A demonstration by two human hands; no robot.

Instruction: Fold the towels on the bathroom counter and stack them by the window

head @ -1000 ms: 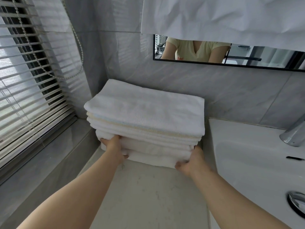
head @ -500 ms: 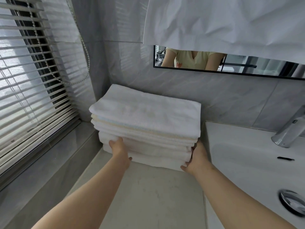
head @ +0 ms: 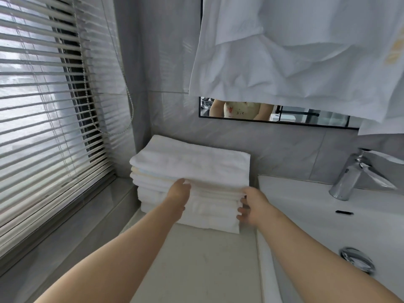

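In the corner by the window, a pile of towels (head: 192, 162) sits on the pale counter (head: 196, 259). The towels are white and folded flat, one on top of the other, and one thin layer near the top looks a bit yellow. The back of the pile is close to the grey wall, and its left side is just beside the blinds (head: 43, 106). A bead cord (head: 87, 95) hangs down in front of the slats. The person reaches out with both bare arms. The left hand (head: 178, 194) is on the front of the pile, with its tips up where the top towels meet the lower ones. I cannot tell if it is gripping or only pressing there. The right hand (head: 254, 206) is at the front right corner of the pile. Its fingers (head: 240, 209) bend round that corner and hold the lower towels. To the right of the pile is a white sink (head: 317, 215) with a shiny tap (head: 349, 178) and a round metal drain (head: 356, 259). Above it is a mirror (head: 306, 115), and a big white cloth (head: 295, 51) hangs over most of the glass.
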